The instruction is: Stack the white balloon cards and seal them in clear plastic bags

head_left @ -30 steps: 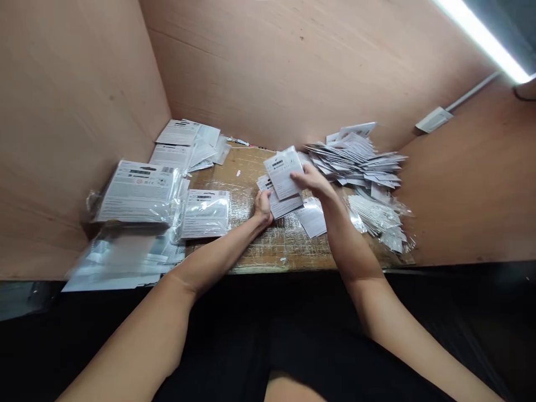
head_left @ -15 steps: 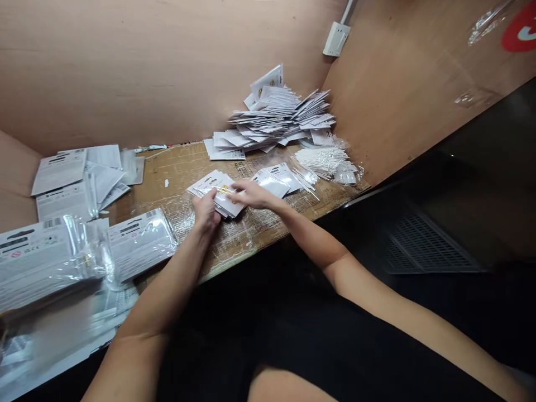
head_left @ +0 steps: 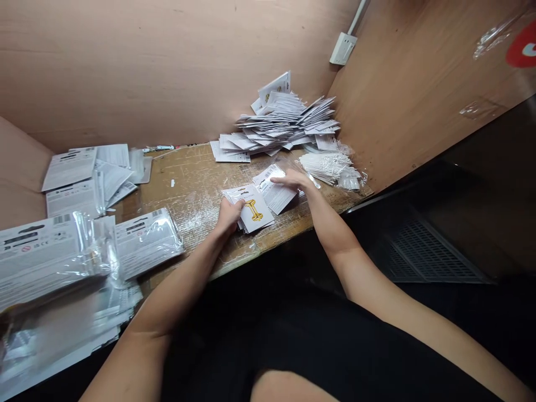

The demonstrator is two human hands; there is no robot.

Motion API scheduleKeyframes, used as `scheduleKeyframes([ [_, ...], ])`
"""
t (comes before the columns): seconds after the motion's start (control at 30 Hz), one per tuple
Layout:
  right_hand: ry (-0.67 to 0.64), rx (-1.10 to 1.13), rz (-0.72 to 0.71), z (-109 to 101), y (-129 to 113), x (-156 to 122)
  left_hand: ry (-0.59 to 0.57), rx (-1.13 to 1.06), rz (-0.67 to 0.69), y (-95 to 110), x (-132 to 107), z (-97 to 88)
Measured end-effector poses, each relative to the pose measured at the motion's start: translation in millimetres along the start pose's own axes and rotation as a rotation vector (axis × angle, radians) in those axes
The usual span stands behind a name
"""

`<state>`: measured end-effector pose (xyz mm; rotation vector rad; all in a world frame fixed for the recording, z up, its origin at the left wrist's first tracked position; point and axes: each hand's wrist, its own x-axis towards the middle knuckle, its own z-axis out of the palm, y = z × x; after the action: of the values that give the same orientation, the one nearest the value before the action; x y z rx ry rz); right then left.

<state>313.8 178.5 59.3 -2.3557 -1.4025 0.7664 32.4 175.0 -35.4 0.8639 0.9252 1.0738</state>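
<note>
The left hand (head_left: 228, 216) is shown partly closed, its fingers gripping the edge of a stack of cards (head_left: 255, 215), the top card printed with a gold letter I. The right hand (head_left: 293, 180) is held open and laid on a second stack (head_left: 274, 192) just beside it. Both stacks lie on a scuffed wooden surface (head_left: 184, 195); a card pile (head_left: 285, 117) and white sticks (head_left: 324, 167) are seen beyond, and plastic-wrapped packs (head_left: 50, 257) at left.

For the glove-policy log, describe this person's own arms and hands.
The left hand and right hand are bare, with no gloves, and no ring or watch shows. The left forearm and right forearm are uncovered; black clothing shows below them.
</note>
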Motion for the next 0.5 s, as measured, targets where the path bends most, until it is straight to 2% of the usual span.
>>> scheduleKeyframes([
  [0.1,-0.029,0.112,-0.014,8.1,-8.1,-4.4,0.006,-0.014,-0.004,2.6,0.0,-0.9],
  [0.2,-0.193,0.31,-0.056,12.7,-9.2,-9.7,-0.009,-0.037,-0.027,4.5,-2.2,-0.3],
  [0.27,-0.253,0.415,-0.133,10.8,-7.3,-14.6,-0.023,-0.063,-0.05,5.0,-3.3,-0.2],
  [0.33,-0.204,0.484,-0.203,2.3,-4.2,-22.5,-0.009,-0.086,-0.054,5.3,-2.9,-1.1],
  [0.47,0.054,0.598,-0.311,-25.8,-0.9,-49.6,0.008,-0.174,-0.008,8.5,1.7,-3.4],
  [0.5,0.056,0.639,-0.338,-29.0,-2.2,-57.6,0.003,-0.2,0.01,10.6,2.5,-3.3],
])
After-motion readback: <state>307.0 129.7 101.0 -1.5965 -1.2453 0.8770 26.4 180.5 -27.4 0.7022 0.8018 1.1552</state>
